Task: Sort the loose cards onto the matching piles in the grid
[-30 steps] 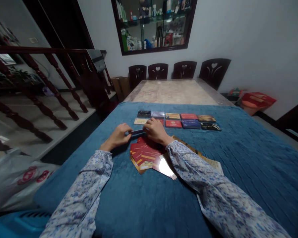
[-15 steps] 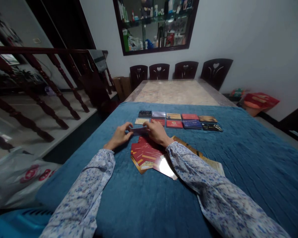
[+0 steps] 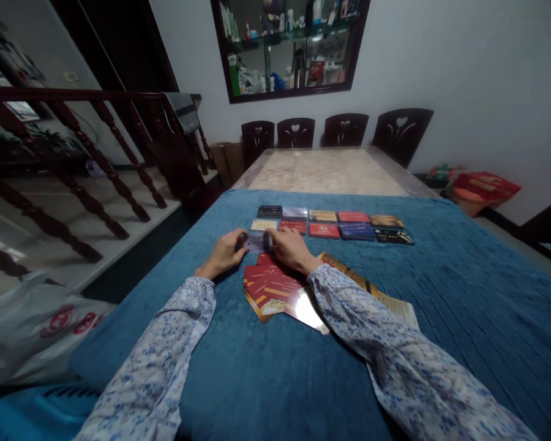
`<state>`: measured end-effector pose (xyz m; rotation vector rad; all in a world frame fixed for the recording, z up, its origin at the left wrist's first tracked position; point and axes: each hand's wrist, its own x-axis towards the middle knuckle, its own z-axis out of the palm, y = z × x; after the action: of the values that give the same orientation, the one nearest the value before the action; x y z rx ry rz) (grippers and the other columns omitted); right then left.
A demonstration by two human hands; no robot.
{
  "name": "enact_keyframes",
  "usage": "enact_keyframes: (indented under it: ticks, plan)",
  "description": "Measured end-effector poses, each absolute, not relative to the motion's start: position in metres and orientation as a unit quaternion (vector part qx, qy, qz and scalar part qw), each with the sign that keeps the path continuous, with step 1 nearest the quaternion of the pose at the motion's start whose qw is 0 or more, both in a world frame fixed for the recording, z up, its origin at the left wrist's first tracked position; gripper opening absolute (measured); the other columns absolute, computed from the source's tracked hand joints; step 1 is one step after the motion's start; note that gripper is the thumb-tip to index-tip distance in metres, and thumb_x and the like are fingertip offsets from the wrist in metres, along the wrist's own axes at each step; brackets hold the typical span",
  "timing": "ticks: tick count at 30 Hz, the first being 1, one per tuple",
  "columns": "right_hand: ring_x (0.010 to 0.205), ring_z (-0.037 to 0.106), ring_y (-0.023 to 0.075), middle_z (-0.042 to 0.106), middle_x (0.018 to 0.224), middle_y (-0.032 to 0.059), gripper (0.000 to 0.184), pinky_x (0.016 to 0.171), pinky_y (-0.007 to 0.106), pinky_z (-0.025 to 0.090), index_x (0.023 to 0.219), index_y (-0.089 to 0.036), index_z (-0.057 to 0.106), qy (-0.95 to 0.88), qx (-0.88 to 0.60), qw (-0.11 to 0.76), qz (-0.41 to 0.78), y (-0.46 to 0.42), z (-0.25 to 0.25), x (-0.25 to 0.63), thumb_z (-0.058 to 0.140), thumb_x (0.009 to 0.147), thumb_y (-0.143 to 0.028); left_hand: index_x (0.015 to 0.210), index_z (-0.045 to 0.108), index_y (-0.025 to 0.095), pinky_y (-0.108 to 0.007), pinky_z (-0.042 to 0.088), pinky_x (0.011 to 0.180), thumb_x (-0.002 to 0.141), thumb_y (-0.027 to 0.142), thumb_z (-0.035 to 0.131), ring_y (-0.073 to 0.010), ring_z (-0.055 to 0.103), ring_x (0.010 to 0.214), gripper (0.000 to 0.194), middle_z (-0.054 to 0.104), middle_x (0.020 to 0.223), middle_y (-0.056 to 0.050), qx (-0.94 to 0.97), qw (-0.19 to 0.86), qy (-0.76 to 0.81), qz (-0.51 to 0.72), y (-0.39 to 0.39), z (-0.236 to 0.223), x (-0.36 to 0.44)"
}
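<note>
Between my hands is a pale purple-grey card point(image 3: 258, 242), held by its two short ends. My left hand point(image 3: 224, 253) pinches the left end, and my right hand point(image 3: 290, 246) grips the right end with its fingers curled over. Just beyond lie two rows of cards, among them a cream card point(image 3: 263, 226), a red card point(image 3: 324, 230), a blue card point(image 3: 357, 231) and a black card point(image 3: 393, 236). Below my right wrist spreads a loose fan of dark red cards point(image 3: 272, 283), with a shiny card point(image 3: 305, 310) catching the light.
A blue cloth point(image 3: 257, 380) covers the near part of the marble-topped table point(image 3: 321, 171). Partly under my right forearm lie gold and cream papers point(image 3: 397, 306). Dark chairs point(image 3: 346, 130) stand along the far end. A white plastic bag point(image 3: 37, 324) is at the left.
The card between my hands has tilted, so its face now shows more broadly. Both hands stay in nearly the same place, and the view has shifted slightly.
</note>
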<state>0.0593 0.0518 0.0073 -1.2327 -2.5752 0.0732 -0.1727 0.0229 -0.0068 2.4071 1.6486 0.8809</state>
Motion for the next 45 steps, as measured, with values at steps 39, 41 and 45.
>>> enact_keyframes:
  ticks: [39, 41, 45]
  plan:
    - [0.126, 0.048, 0.0354, 0.066, 0.132, 0.0168, 0.045, 0.094, 0.045, 0.042, 0.131, -0.015, 0.059, -0.891, -0.430, 0.119, 0.090, 0.057, 0.017, 0.065, 0.066, 0.088, -0.025, 0.138, 0.061, 0.018, -0.043, 0.055, 0.099, 0.077, 0.025, 0.074, -0.0271, 0.070, 0.104, 0.062, 0.074, 0.116, -0.009, 0.779, 0.102, 0.556, 0.272, 0.032, -0.013, -0.177]
    - [0.127, 0.047, 0.0357, 0.066, 0.132, 0.0167, 0.046, 0.095, 0.045, 0.041, 0.131, -0.014, 0.059, -0.890, -0.431, 0.117, 0.089, 0.058, 0.017, 0.066, 0.067, 0.087, -0.025, 0.136, 0.062, 0.017, -0.043, 0.055, 0.098, 0.076, 0.025, 0.075, -0.0271, 0.070, 0.102, 0.061, 0.075, 0.113, -0.010, 0.777, 0.106, 0.557, 0.273, 0.032, -0.013, -0.177]
    - [0.128, 0.047, 0.0358, 0.066, 0.132, 0.0169, 0.046, 0.094, 0.044, 0.041, 0.130, -0.014, 0.060, -0.890, -0.431, 0.119, 0.087, 0.059, 0.016, 0.066, 0.068, 0.086, -0.025, 0.130, 0.064, 0.016, -0.042, 0.056, 0.095, 0.077, 0.026, 0.074, -0.0259, 0.071, 0.098, 0.055, 0.076, 0.111, -0.010, 0.779, 0.114, 0.552, 0.276, 0.033, -0.012, -0.177]
